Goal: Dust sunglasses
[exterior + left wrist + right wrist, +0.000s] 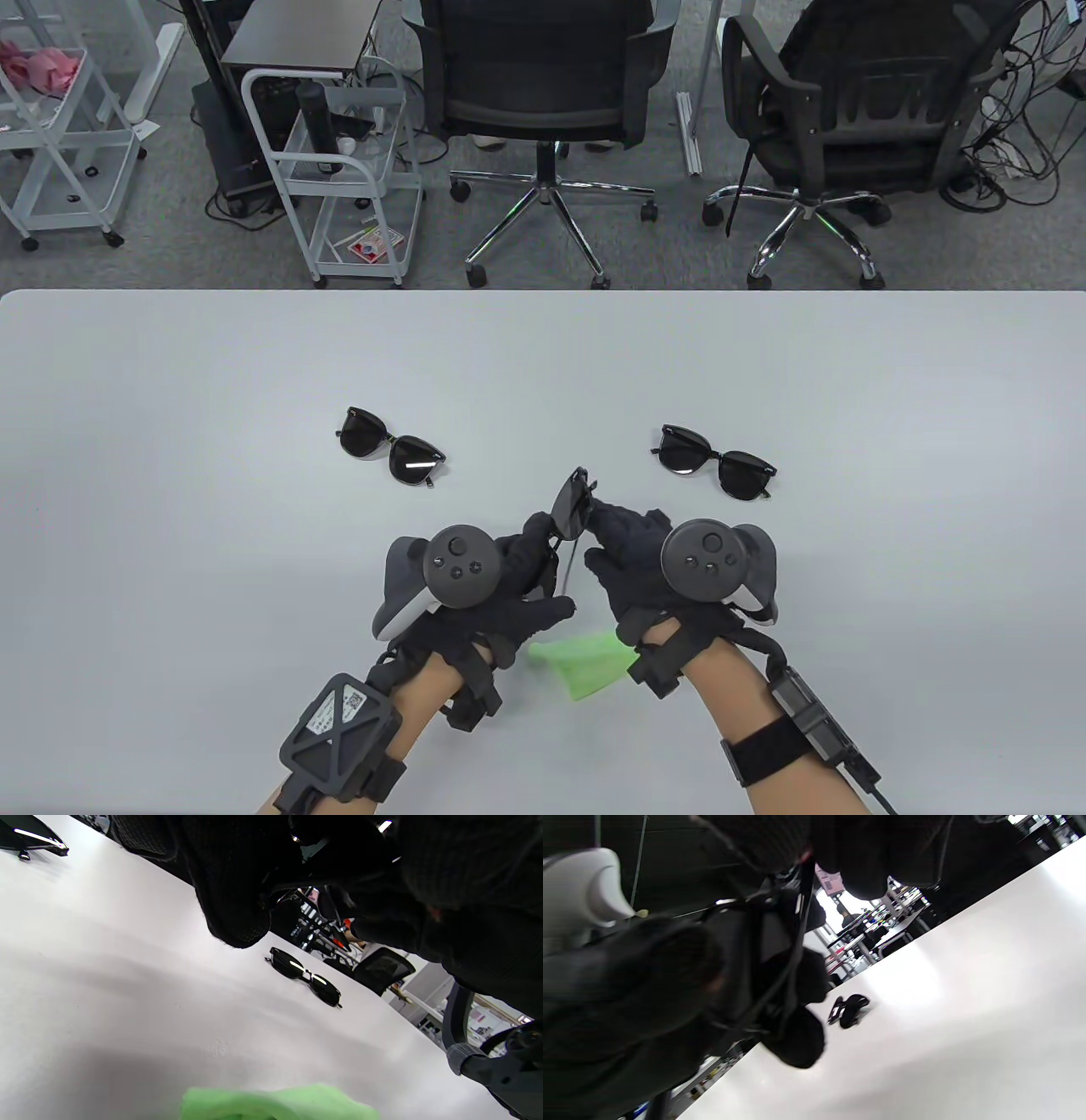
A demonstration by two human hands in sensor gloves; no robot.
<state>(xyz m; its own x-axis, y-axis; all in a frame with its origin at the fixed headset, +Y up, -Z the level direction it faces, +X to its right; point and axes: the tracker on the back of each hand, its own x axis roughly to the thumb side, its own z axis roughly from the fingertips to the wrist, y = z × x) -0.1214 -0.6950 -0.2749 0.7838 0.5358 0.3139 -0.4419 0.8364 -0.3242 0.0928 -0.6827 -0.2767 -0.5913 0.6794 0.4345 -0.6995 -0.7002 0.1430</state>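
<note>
My left hand (526, 564) and right hand (615, 535) together hold one pair of black sunglasses (570, 511) upright above the table, near its front middle. The left fingers grip its lower side and the right fingertips (601, 512) pinch its upper right edge. Its thin temples show in the right wrist view (797, 942). A green cloth (585, 660) lies on the table below and between the wrists, and no hand holds it. It also shows in the left wrist view (275, 1103).
A second pair of sunglasses (392, 456) lies on the white table (212, 382) to the left and shows in the right wrist view (848, 1010). A third pair (715, 463) lies to the right and shows in the left wrist view (305, 976). Office chairs and carts stand beyond the far edge.
</note>
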